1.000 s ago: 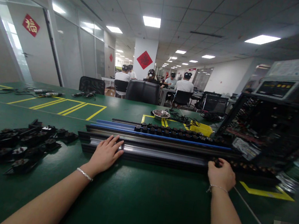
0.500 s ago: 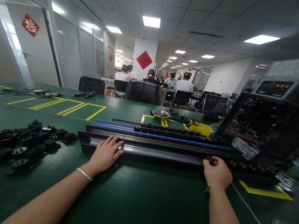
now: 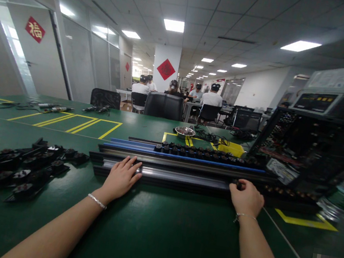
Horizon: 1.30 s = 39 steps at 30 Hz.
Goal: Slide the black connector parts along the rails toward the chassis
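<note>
Long metal rails lie across the green table; the nearest rail (image 3: pixel 183 177) is shiny along its middle. My left hand (image 3: pixel 122 176) rests flat on that rail's left end, fingers apart. My right hand (image 3: pixel 246 198) is curled over the rail further right, fingers on a small black part (image 3: pixel 239 185) at the head of a row of black parts (image 3: pixel 289 193) seated in the rail. A second row of black parts (image 3: pixel 200 154) sits in the rail behind, beside a blue strip (image 3: pixel 130 143).
A heap of loose black parts (image 3: pixel 17 164) lies at the left. An open computer case (image 3: pixel 314 144) stands at the right. A steel bowl (image 3: pixel 185 131), cables and a yellow tray (image 3: pixel 233 148) lie behind. People sit at desks far back.
My right hand has slid leftward along the near rail, taking the black part under its fingers with it. My left hand has stayed in place.
</note>
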Motion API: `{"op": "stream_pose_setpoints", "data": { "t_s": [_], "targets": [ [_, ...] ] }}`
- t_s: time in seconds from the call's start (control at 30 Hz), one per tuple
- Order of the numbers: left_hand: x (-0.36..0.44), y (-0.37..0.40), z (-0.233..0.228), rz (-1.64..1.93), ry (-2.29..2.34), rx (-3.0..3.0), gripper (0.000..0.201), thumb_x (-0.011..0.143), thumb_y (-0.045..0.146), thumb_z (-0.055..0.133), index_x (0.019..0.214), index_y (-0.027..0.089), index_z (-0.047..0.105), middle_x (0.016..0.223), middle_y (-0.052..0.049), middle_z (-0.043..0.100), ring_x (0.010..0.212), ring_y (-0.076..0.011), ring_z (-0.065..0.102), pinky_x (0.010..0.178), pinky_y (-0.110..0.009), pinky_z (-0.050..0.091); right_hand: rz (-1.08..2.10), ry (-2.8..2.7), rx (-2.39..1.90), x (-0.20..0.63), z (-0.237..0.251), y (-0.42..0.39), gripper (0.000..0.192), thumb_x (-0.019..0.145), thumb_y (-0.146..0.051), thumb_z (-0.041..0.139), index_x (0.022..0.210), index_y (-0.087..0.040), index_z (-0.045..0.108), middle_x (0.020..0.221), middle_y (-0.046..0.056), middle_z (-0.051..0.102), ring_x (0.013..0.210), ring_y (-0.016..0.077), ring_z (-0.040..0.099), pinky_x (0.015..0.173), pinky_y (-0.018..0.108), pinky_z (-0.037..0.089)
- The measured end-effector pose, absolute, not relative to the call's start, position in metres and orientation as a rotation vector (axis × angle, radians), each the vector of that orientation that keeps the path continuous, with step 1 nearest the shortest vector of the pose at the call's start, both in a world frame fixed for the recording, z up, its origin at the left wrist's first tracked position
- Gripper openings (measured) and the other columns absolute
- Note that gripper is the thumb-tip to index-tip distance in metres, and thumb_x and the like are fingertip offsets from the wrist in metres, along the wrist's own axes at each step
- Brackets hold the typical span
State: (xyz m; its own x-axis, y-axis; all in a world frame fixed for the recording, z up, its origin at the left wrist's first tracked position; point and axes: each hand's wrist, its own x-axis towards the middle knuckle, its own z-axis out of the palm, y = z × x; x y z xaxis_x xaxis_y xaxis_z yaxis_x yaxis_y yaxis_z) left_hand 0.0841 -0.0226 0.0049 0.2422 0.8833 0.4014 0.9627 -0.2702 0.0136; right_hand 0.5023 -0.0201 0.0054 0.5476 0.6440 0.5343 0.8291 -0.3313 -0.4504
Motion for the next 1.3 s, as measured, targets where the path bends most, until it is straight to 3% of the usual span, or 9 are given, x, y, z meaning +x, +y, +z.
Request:
{"op": "stream_pose_setpoints", "data": {
  "t_s": [0.77,1.3],
  "targets": [
    [0.083,-0.021,0.002,-0.501,-1.713,-2.273,0.048,0.089,0.048,0.032,0.130,0.029,0.047,0.143,-0.004,0.039,0.133,-0.0266,0.029,0.101,-0.046,0.033,-0.337,-1.303,-2.008,0.492,0.005,-0.019,0.031,0.066,-0.041,0.046,0.085,-0.019,0.059,0.082,0.006,0.062,0.081,0.0240,0.053,0.082,0.039,0.033],
    [0.084,-0.022,0.004,-0.501,-1.728,-2.272,0.047,0.089,0.048,0.032,0.130,0.029,0.047,0.143,-0.004,0.039,0.133,-0.0266,0.030,0.101,-0.046,0.033,-0.246,-1.333,-1.944,0.482,0.003,-0.017,0.031,0.065,-0.040,0.046,0.087,-0.021,0.057,0.086,0.005,0.060,0.087,0.0240,0.054,0.096,0.048,0.026]
  ]
}}
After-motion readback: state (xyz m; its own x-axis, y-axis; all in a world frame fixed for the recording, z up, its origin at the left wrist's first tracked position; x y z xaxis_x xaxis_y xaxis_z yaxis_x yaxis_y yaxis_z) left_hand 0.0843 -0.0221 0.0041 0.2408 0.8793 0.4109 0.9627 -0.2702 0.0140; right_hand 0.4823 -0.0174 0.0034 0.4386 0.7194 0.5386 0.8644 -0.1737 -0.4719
